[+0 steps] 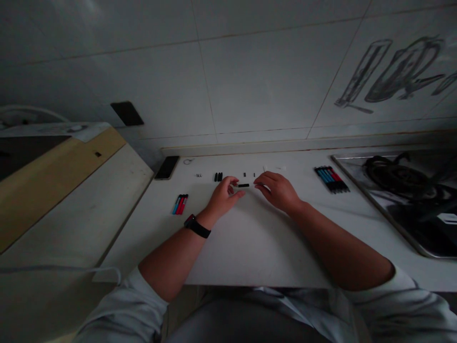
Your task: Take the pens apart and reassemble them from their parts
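Note:
My left hand (223, 196) is closed on a short black pen part (243, 185), which points right from between the fingers. Facing it from the right, my right hand (279, 191) pinches a thin, small piece (260, 184) whose kind is too dark to make out. A small gap lies between the two pieces. Behind my left hand are several short black pen grips (218, 176) side by side, with small metallic bits (199, 175) to their left. Two tiny dark pieces (244, 175) lie behind the hands.
Blue and red pen barrels (180, 204) lie left on the white countertop (250, 247). A phone (167, 167) is at the back left. Several blue and red pens with black ends (332, 179) lie to the right, beside a metal-edged gas stove (387, 205). A tiled wall (257, 85) stands behind.

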### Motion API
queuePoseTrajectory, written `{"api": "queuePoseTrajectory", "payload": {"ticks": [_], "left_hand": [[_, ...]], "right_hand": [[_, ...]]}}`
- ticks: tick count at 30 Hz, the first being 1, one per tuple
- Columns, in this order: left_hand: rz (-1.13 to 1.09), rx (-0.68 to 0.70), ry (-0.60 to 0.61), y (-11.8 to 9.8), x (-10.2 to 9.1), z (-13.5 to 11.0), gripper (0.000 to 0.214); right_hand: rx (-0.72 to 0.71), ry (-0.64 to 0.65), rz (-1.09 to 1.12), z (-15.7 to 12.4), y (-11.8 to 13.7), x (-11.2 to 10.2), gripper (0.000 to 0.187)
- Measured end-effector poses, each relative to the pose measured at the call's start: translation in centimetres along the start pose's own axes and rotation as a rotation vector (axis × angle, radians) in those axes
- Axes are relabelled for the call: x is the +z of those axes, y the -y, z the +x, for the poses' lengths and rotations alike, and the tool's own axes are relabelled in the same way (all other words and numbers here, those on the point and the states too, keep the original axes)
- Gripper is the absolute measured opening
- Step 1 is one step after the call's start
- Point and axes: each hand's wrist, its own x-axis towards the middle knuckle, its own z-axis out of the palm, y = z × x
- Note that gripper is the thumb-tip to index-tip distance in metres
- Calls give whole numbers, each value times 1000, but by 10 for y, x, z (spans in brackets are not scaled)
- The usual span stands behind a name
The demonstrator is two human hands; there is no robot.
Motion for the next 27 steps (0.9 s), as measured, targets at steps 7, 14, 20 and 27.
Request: {"api": "queuePoseTrajectory", "payload": {"ticks": [7, 14, 20, 27], "left_hand": [[48, -54, 100, 2, -2, 1, 37], [5, 9, 26, 0, -2, 1, 21], [19, -128, 129, -1, -5, 1, 50], [25, -6, 95, -2, -5, 3, 26]], "right_hand": [[-30, 31, -13, -1, 0, 2, 20], [-37, 20, -7, -1, -1, 1, 20], [-58, 36, -12, -2, -2, 3, 20], [-40, 18, 0, -2, -4, 2, 19]]}}
